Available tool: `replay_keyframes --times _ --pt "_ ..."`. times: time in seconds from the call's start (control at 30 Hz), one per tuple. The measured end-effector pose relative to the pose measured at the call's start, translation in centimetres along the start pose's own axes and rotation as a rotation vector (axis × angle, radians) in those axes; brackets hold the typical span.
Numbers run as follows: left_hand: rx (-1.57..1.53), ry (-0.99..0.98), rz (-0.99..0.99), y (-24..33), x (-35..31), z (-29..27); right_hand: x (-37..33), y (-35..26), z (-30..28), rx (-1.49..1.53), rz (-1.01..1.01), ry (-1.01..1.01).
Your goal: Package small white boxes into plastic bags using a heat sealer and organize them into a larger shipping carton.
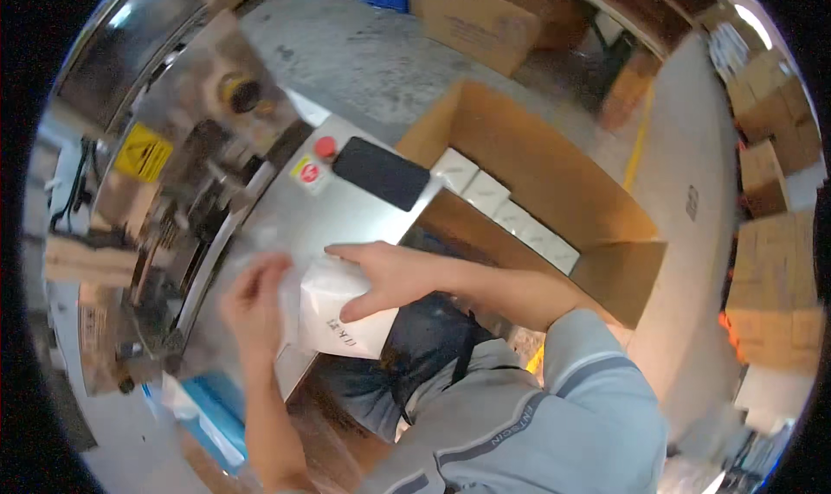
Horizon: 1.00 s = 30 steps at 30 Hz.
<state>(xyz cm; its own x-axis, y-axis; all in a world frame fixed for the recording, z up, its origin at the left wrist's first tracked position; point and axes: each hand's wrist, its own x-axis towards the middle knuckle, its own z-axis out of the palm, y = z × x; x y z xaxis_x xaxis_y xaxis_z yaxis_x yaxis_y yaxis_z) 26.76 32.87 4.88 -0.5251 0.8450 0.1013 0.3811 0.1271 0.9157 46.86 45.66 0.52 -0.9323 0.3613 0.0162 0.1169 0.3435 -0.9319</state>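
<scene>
A white box (327, 314) with dark print on one face is tilted over the near edge of the metal machine table (303, 217). My right hand (381, 273) grips it, with the thumb across the near face and fingers over the top. Beside the box's left side is my left hand (255, 299), smeared by motion, its fingers bent. Clear plastic film (288, 299) seems to lie between that hand and the box; its exact outline is hard to make out.
A black phone (381, 172) and a red button (325, 146) are on the machine table. Machine parts (203, 204) with a yellow warning label (143, 152) stand at left. An open carton (528, 161) holds several white boxes (511, 208) at right. A blue packet (212, 416) lies lower left.
</scene>
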Motion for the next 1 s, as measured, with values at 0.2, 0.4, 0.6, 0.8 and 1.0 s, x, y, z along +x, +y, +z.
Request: replay_keyframes --times 0.2,0.4,0.6,0.8,1.0 --pt "0.404 0.082 -0.041 -4.6 -2.0 -1.5 -9.8 4.3 -13.6 0.295 0.128 0.574" --pt "0.777 -0.071 0.403 -8.1 -5.4 5.3 -19.7 19.5 -18.6 -0.05 0.675 0.942" --pt "0.75 -0.086 0.381 -9.4 -5.1 5.5 -27.3 37.9 -10.7 0.658 1.139 0.719" --pt "0.804 -0.086 0.359 -8.3 -4.7 6.6 -29.4 47.6 -1.1 0.925 1.231 0.601" --pt "0.857 -0.064 0.327 -7.5 -4.9 6.3 -25.2 46.0 -3.3 0.171 1.363 -0.172"
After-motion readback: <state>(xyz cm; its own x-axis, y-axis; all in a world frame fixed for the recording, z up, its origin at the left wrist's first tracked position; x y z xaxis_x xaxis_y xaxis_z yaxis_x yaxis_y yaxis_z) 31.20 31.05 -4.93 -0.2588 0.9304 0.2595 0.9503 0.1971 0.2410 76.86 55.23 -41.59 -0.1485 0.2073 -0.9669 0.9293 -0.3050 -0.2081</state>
